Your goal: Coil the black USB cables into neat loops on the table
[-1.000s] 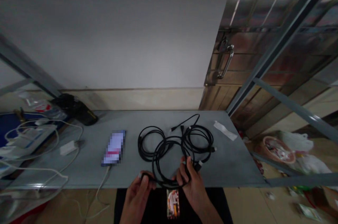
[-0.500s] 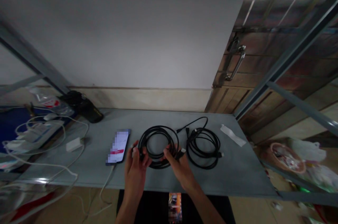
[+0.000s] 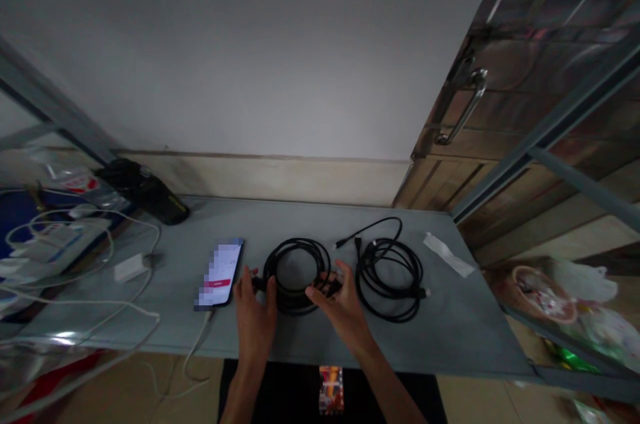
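Observation:
A coiled black cable [image 3: 295, 307] lies on the grey table in front of me. My left hand [image 3: 255, 304] grips its left side, with a black plug end between thumb and fingers. Closed on the coil's right side, my right hand [image 3: 343, 304] has its thumb over the strands and a dark connector near the fingers. Just right of that hand, apart from it, rests a second coiled black cable [image 3: 390, 292] with connector ends showing. A phone [image 3: 220, 274] with a lit screen is left of my left hand.
The grey table [image 3: 470, 337] carries a white paper strip [image 3: 449, 254] at right. At left are a white adapter [image 3: 131, 269], tangled white cords, a black bag-like item [image 3: 150, 194] and a plastic bottle [image 3: 83, 181]. Metal frame posts rise at both sides. A small colourful box [image 3: 331, 387] lies on my lap.
The held coil has settled flatter on the table, and my fingers have shifted around its two sides. The camera view has turned slightly. The second coil stays in place.

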Demonstrator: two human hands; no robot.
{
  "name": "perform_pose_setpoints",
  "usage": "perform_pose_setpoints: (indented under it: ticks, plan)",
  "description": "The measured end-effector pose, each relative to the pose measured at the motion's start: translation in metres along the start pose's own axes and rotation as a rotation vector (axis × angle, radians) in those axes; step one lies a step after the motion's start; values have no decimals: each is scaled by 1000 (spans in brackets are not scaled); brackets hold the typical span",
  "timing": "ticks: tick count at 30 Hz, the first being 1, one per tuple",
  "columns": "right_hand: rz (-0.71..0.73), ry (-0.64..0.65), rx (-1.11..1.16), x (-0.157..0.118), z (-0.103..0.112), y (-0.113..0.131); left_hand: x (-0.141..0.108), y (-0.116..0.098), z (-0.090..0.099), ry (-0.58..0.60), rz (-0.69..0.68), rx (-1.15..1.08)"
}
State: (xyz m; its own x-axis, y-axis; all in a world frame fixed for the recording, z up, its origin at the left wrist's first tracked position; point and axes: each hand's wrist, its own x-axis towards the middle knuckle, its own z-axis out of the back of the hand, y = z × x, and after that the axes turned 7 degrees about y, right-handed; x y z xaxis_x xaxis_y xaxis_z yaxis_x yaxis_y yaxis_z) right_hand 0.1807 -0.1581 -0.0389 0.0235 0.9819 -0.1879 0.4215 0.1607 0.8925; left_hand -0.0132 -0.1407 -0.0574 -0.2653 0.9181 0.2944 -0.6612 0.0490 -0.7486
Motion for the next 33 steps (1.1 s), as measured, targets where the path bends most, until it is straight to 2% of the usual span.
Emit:
perform_pose_setpoints:
  ticks: [2, 4, 7, 9, 10, 13, 17, 20, 22, 26, 29, 33]
  plan:
    - [15, -10, -11, -4, 3, -2, -2, -3, 0, -63, -111, 144]
    - [47, 5, -57, -8, 6, -4, -6, -6, 1, -45, -279, 236]
    - [87, 53, -186, -12, 10, -8, -15, -8, 2, 198, -543, 246]
    - [103, 96, -270, -14, 14, -11, -21, -6, 1, 359, -646, 239]
    - [116, 110, -319, -14, 16, -11, -23, -4, -1, 399, -669, 243]
    - [237, 106, -534, -22, 23, 1, -26, 3, -6, 425, -692, 257]
    - [533, 24, -859, -44, 38, 45, -25, 11, -8, 408, -682, 260]
    - [765, -111, -1078, -53, 59, 80, -25, 13, -8, 397, -664, 261]
    - [861, -125, -1293, -51, 77, 92, -25, 13, -9, 377, -641, 258]
    - [825, -53, -1639, -38, 115, 95, -24, 11, -10, 336, -612, 244]
    - [752, -183, -1687, -35, 140, 89, -23, 9, -9, 331, -619, 236]
    - [703, -319, -1610, -42, 167, 83, -23, 5, -8, 321, -629, 221]
